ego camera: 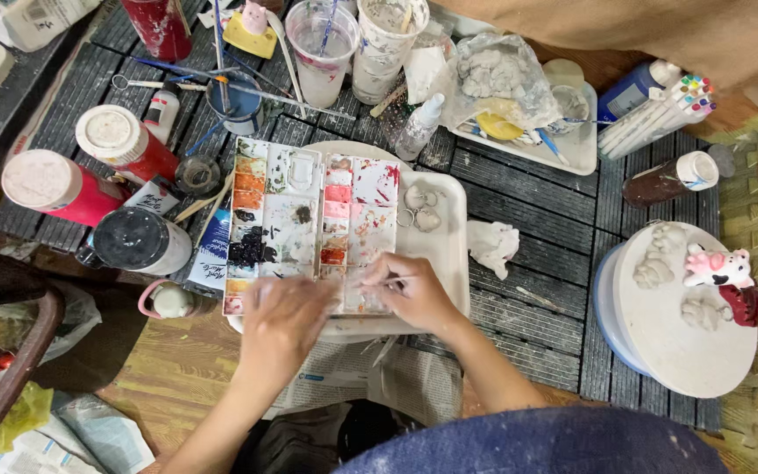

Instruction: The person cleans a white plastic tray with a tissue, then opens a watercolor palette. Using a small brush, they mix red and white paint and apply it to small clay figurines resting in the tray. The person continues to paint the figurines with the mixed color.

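While both hands work over one paint palette [313, 224]: two red jars [89, 167]; left hand [282, 320] blurred, grip unclear; right hand [414, 290] pinching thin brush [388, 282].

The paint palette [313, 224] is white plastic, smeared with dried matt paint (red, orange, black). It lies on a smooth white plastic tray [449, 254]. The bench [537, 219] is dark slatted wood, rough and dull. The 2 cups [322, 48] are clear plastic, cloudy with residue. Crumpled newspaper [344, 377] is matt. The clay figures [660, 254] look chalky and unglazed.
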